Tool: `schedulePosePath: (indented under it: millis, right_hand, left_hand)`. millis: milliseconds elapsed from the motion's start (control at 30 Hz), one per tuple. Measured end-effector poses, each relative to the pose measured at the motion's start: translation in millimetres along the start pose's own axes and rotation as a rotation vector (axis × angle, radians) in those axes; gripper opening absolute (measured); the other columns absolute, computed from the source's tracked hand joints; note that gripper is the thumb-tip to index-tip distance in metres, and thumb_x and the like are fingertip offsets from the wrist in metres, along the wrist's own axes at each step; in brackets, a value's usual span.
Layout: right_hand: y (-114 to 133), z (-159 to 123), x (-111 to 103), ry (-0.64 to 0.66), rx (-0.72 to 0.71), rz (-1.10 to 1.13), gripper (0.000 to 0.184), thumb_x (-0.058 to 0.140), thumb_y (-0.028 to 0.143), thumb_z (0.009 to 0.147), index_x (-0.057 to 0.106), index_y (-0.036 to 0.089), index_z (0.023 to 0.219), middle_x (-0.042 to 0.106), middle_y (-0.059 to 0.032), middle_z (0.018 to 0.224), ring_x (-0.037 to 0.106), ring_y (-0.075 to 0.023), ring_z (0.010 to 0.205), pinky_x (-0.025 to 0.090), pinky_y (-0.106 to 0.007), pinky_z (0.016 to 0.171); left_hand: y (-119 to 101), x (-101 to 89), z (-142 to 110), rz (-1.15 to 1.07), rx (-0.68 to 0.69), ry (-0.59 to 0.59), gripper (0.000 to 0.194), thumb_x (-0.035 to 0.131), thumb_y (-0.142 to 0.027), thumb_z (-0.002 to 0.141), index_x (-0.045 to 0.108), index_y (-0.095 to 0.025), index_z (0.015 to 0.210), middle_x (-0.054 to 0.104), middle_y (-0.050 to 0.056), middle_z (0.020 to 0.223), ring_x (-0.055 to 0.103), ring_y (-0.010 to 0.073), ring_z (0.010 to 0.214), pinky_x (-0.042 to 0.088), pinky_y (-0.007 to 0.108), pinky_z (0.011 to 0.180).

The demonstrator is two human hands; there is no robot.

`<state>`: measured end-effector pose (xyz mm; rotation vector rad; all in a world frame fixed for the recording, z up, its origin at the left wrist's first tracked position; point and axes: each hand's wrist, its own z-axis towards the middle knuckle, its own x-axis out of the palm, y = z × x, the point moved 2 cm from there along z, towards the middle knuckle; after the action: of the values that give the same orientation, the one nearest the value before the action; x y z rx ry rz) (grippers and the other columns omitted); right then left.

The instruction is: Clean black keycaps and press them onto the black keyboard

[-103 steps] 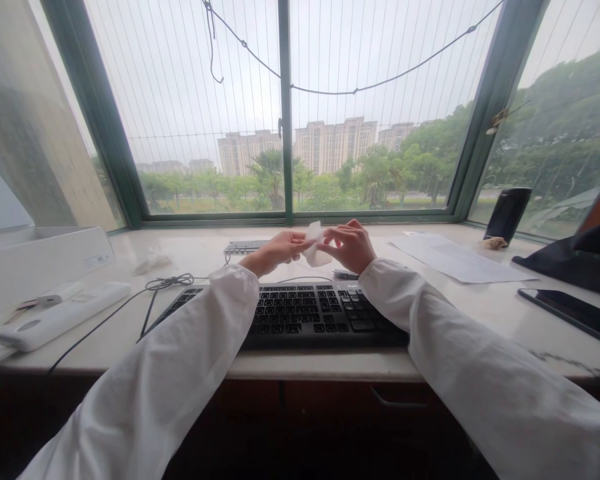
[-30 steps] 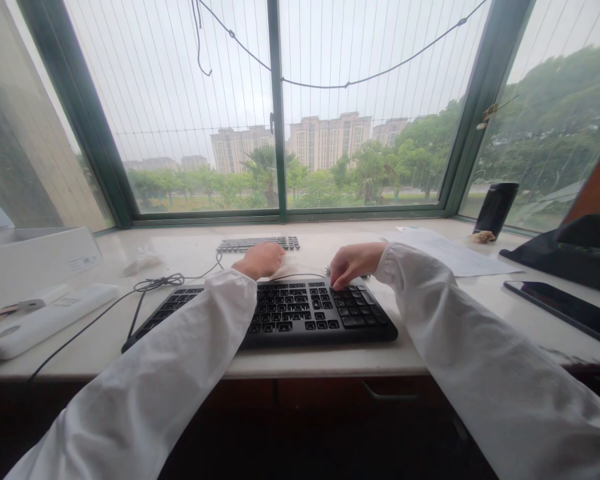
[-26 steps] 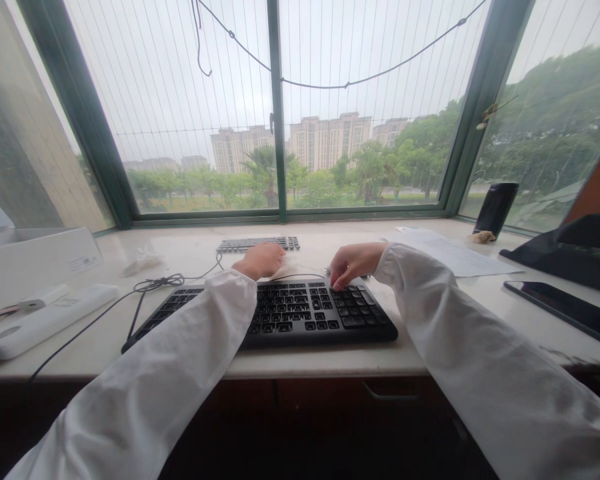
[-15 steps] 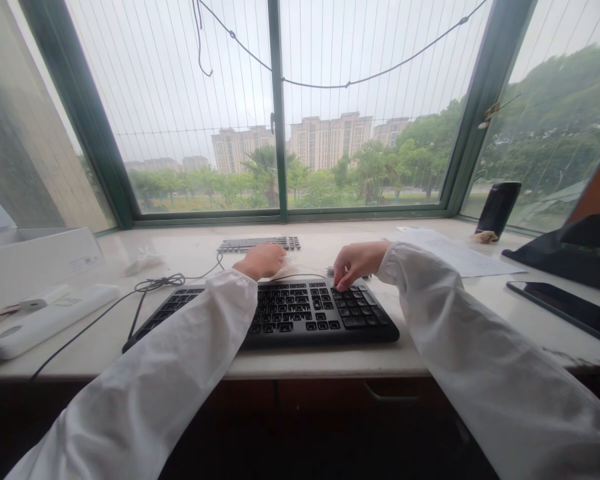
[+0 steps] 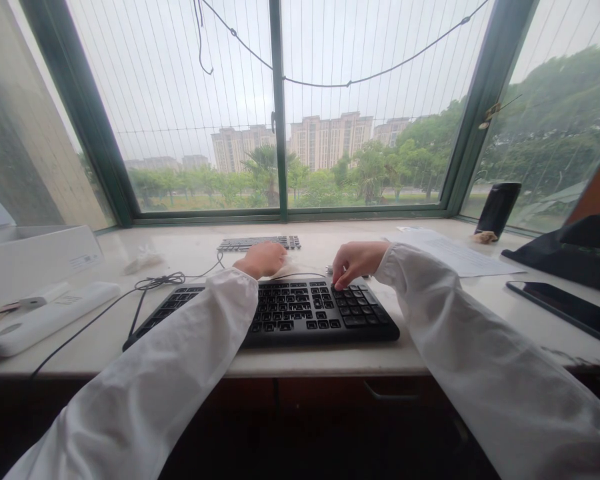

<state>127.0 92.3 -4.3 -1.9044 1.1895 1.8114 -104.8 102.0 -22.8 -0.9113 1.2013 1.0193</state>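
- Where our keyboard (image 5: pixel 284 317) lies, by the bench's (image 5: pixel 325 363) near edge, the number pad (image 5: pixel 357 311) looks capped, the rest bare; which is done, which left, is unclear.
- Our right hand (image 5: pixel 354 261): fingertips bunched at the pad's far-left corner; whether gripping anything, we cannot tell.
- Our left hand (image 5: pixel 263 259): by a tissue (image 5: pixel 281 272), grip hidden.
- Loose caps (image 5: pixel 255 244): rows toward the far edge.

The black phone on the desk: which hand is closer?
Right. The right hand, at the number keys, is left of the phone; the left hand, beyond the keyboard, is farther left.
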Motion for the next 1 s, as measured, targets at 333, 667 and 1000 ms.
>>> schedulePosePath:
  millis: [333, 667, 1000]
  right_hand:
    - [5.2, -5.9, -4.2, 0.032, 0.044, -0.038, 0.051, 0.076, 0.057, 0.061, 0.079, 0.018, 0.093, 0.072, -0.0032, 0.079, 0.058, -0.0131, 0.068, 0.04, -0.025, 0.065]
    - [22.8, -5.9, -1.8, -0.025, 0.083, -0.227, 0.034, 0.079, 0.044, 0.064, 0.079, 0.02, 0.089, 0.073, -0.0028, 0.081, 0.062, -0.0144, 0.072, 0.042, -0.024, 0.067]
    - [24.5, -4.0, 1.4, -0.049, 0.097, -0.257, 0.032, 0.081, 0.039, 0.064, 0.079, 0.02, 0.09, 0.075, -0.0018, 0.084, 0.064, -0.0145, 0.076, 0.043, -0.022, 0.07]
  left_hand:
    - [-3.1, -2.4, -2.4, 0.071, -0.01, 0.017, 0.035, 0.05, -0.029, 0.084, 0.07, -0.025, 0.112, 0.069, 0.009, 0.116, 0.062, 0.0274, 0.103, 0.051, 0.038, 0.083]
    - [-2.8, -1.6, -1.6, 0.078, -0.003, 0.003, 0.033, 0.05, -0.033, 0.087, 0.07, -0.024, 0.111, 0.068, 0.008, 0.117, 0.062, 0.0259, 0.105, 0.051, 0.036, 0.086]
    - [-0.3, 1.0, 0.7, 0.069, 0.009, -0.004, 0.033, 0.048, -0.031, 0.089, 0.07, -0.024, 0.112, 0.071, 0.006, 0.113, 0.064, 0.0222, 0.099, 0.051, 0.033, 0.084]
